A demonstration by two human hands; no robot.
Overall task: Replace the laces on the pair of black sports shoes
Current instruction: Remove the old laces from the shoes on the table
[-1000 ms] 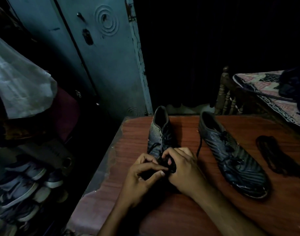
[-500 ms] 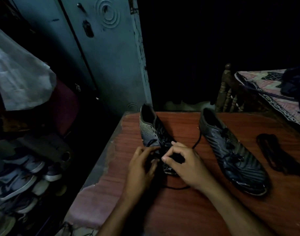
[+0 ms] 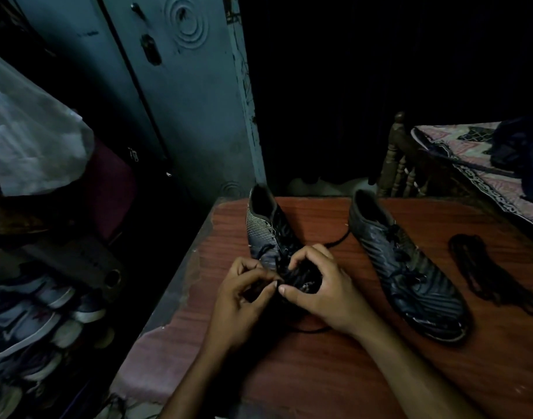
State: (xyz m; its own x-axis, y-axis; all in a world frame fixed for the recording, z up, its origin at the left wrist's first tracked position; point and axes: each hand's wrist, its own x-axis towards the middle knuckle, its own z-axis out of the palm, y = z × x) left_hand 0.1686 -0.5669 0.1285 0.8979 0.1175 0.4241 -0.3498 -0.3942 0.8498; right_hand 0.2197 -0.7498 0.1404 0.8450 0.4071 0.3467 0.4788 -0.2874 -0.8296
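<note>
Inspecting the black striped sports shoe on the left (image 3: 266, 234), I am seeing it lying on the reddish-brown wooden table (image 3: 334, 367) near the table's left edge, heel away from me, its toe end hidden under both hands. My left hand (image 3: 244, 300) is curling its fingers and pinching the thin black lace (image 3: 339, 242) over the shoe's front eyelets. My right hand (image 3: 318, 287) is also curling round the lace area, thumb pointing toward the left hand; the two are nearly touching. The lace is trailing behind the right hand toward the second black sports shoe (image 3: 407, 267), which is resting well to the right, still laced. A loose bundle of dark laces (image 3: 488, 273) is lying beside that shoe. Beyond the table, a grey-blue metal door (image 3: 180, 95) is standing; a rack of sneakers (image 3: 32, 322) is sitting lower left.
</note>
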